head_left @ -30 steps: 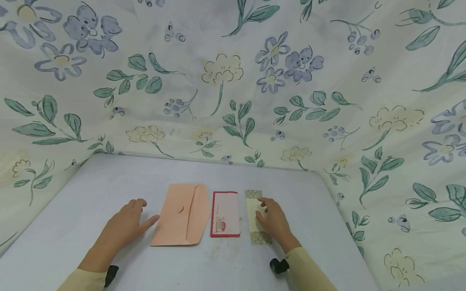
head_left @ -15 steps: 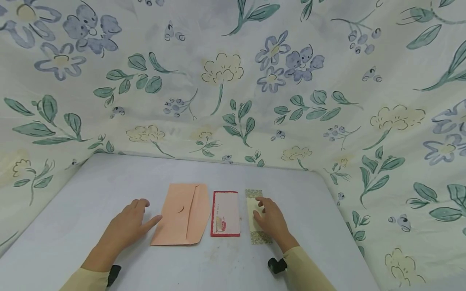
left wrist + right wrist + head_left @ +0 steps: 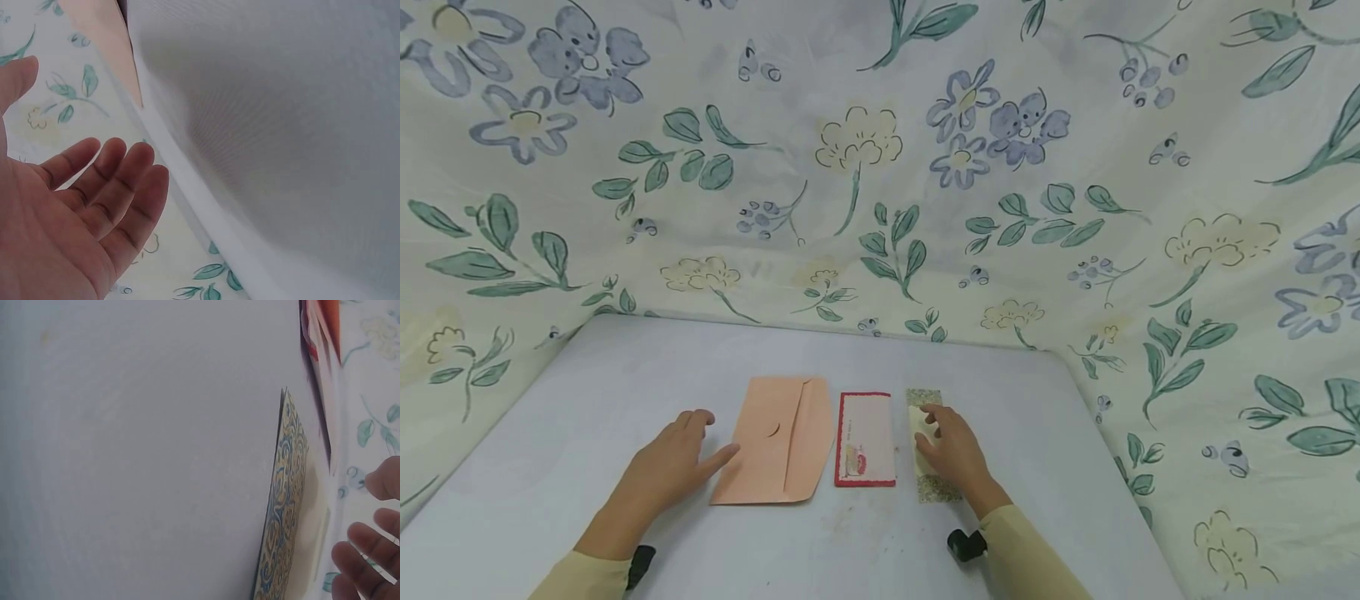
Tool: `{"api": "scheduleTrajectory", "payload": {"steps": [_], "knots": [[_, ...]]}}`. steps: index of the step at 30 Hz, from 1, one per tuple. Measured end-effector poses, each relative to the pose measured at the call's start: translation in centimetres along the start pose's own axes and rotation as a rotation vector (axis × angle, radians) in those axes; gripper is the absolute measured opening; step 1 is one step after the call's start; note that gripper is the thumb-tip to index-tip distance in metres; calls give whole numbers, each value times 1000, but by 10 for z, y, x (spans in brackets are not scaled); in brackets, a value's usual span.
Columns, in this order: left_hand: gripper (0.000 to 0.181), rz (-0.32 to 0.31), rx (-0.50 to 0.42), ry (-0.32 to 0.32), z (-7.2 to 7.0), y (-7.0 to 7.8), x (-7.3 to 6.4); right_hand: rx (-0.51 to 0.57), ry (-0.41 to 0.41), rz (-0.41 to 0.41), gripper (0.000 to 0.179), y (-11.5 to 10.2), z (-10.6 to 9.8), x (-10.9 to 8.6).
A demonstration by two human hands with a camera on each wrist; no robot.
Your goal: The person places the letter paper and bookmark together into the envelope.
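A peach envelope (image 3: pixel 763 458) with a slit and a folded flap lies on the table in the head view. My left hand (image 3: pixel 666 475) hovers at its left edge, thumb overlapping it, and the left wrist view shows an empty palm with relaxed fingers. To the envelope's right lies a white card with a red border (image 3: pixel 867 437) and a small printed picture. Farther right is a cream paper strip with patterned gold ends (image 3: pixel 934 490). Over that strip my right hand (image 3: pixel 958 454) hangs with loosely bent fingers, covering its middle; the right wrist view shows those fingers holding nothing.
The papers lie in a row on a white-covered table (image 3: pixel 820 558). A floral cloth (image 3: pixel 865 192) hangs behind and along both sides. Small dark wrist devices (image 3: pixel 966 546) sit by the sleeves, and faint brownish stains mark the cover below the card.
My left hand has drifted slightly right, its thumb now farther over the envelope. The right hand has moved slightly left over the strip. The papers lie as before.
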State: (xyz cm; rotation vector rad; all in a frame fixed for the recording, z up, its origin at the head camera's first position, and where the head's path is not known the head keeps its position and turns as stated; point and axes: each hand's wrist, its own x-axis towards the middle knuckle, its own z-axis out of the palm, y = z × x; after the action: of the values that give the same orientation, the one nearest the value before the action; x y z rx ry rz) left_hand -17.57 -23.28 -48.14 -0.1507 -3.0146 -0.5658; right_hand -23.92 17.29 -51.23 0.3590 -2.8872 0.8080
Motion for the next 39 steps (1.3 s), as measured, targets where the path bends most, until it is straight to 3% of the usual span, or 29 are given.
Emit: {"api": "scheduleTrajectory", "payload": {"steps": [33,39], "knots": [[74,8,10,-5,4,9,2,-2,-73,-6,47,-19,11,1],[77,34,11,23,8,10,2,-10,-69,-3,47,-21,14,2]]}}
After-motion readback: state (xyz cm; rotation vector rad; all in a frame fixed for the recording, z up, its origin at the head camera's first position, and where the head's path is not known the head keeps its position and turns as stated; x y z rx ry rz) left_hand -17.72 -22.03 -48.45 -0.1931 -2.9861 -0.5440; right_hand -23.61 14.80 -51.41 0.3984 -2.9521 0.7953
